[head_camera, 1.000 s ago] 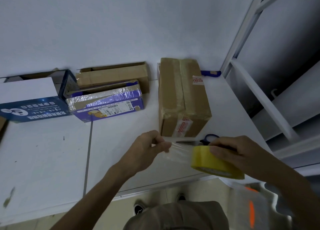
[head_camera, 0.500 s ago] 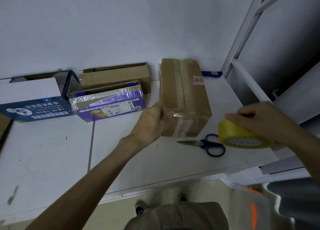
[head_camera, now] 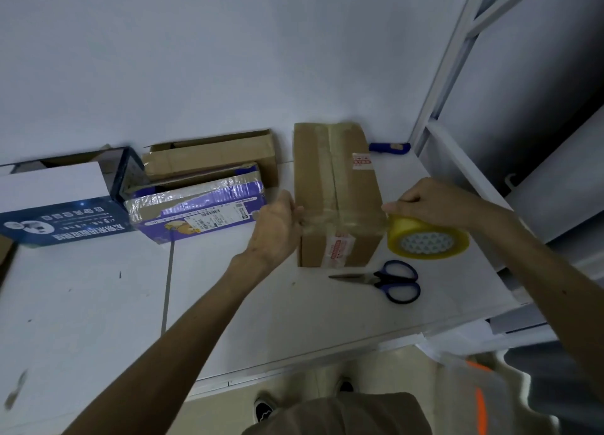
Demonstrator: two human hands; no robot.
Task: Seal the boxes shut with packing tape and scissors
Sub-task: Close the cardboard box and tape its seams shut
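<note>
A brown cardboard box [head_camera: 333,173] with old tape down its middle stands on the white table [head_camera: 98,303]. A clear tape strip [head_camera: 343,220] runs across its near top edge. My left hand [head_camera: 277,228] presses the strip's free end against the box's left side. My right hand [head_camera: 434,202] grips the yellow tape roll [head_camera: 425,240] just off the box's right side. Blue-handled scissors [head_camera: 389,281] lie shut on the table in front of the box.
A purple printed box [head_camera: 196,212], an open brown box [head_camera: 212,155] and a dark blue box with a white flap [head_camera: 62,202] stand at the back left. A blue utility knife [head_camera: 389,147] lies by the wall. A white metal frame [head_camera: 457,160] borders the table's right side.
Both hands rose from the table's front to the brown box. The strip grew longer as the roll moved right, and it now lies across the box's near top edge.
</note>
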